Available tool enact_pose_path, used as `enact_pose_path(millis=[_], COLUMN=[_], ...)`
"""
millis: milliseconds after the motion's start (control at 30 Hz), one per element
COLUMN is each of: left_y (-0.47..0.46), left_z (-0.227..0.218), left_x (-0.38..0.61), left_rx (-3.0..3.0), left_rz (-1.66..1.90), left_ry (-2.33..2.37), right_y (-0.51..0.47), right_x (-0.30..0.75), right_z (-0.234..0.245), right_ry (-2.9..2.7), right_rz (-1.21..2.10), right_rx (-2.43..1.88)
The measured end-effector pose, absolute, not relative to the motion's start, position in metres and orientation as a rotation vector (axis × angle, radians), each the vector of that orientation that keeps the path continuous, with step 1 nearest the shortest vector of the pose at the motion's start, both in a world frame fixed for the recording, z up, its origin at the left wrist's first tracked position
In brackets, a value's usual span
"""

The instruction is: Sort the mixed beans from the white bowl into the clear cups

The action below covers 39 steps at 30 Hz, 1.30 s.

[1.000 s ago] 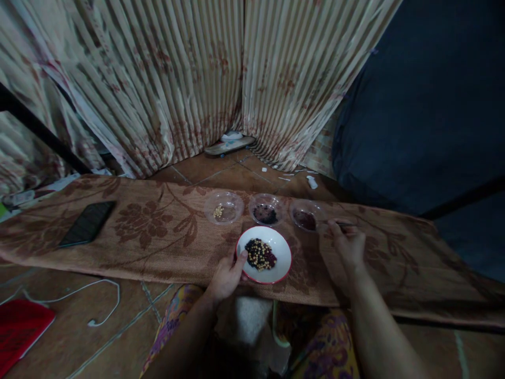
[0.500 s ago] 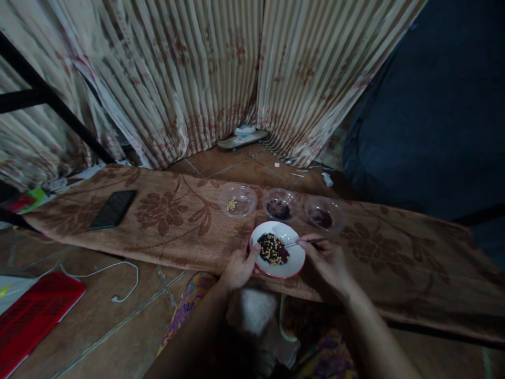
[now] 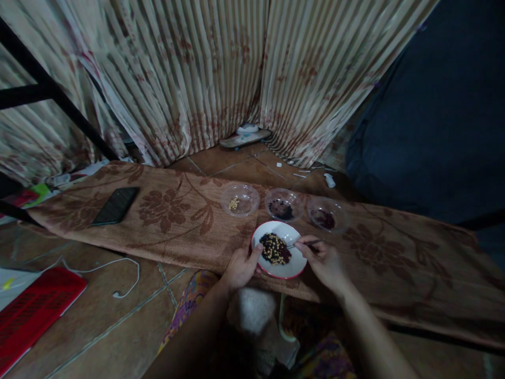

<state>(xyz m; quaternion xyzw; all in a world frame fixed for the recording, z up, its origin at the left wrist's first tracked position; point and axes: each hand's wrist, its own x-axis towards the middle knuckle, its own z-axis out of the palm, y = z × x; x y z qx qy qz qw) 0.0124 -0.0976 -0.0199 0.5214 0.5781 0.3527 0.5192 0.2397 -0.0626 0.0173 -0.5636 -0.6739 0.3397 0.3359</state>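
Note:
My left hand (image 3: 241,267) grips the near left side of a white bowl with a red rim (image 3: 296,258), thumb over the edge. Inside lies a mix of black, dark red and pale yellow beans (image 3: 275,249). Between the thumb and fingers of my right hand (image 3: 325,261) is a slim metal utensil (image 3: 291,246); its tip reaches the beans, and its exact kind is unclear. Behind the bowl stand three clear plastic bowls: one with pale beans (image 3: 234,203), one with black beans (image 3: 283,210), one with dark red beans (image 3: 325,218).
A brown flowered cloth (image 3: 173,231) covers the long, narrow bench. On its left part lies a black phone (image 3: 115,206). A red basket-like object (image 3: 47,305) and a white cable (image 3: 132,281) are on the tiled floor. Striped curtains (image 3: 197,79) hang behind, near a skateboard (image 3: 245,139).
The view has shifted slightly. Both hands keep their hold on the bowl and utensil, and the utensil's tip stays at the right side of the bean pile.

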Motion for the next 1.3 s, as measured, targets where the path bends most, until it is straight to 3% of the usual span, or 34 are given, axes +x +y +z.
enact_pose_path(millis=[1300], left_y=[-0.099], left_z=[-0.019], left_x=[0.013], left_rx=[1.259], left_rz=[0.846], left_ry=[1.400], right_y=[-0.062], right_x=[0.227], right_z=[0.026], right_ry=[-1.889], right_rz=[0.611], right_rx=[-1.622])
